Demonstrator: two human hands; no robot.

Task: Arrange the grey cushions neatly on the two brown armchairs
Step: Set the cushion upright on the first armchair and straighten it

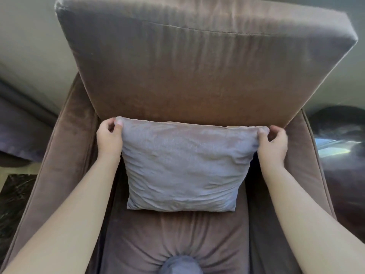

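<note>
Cushion [180, 167] stands centred against armchair [207, 80] back, long axis crosswise; left hand [109, 138] and right hand [273, 144] each pinch a top corner, equally near.

seat front [177, 234] bare before the grey cushion [181, 165], armrests [65, 155] close each side, backrest [197, 72] blocking behind

Surroundings beside and behind the seat

Pale wall [29, 46] at the back, upper left and right. Dark purplish upholstered piece [17, 135] at left, blurred. Black marbled surface [13, 196] with pale veins at lower left. Dark glossy rounded object [339, 133] at right, bright reflections across it, too blurred to identify.
</note>
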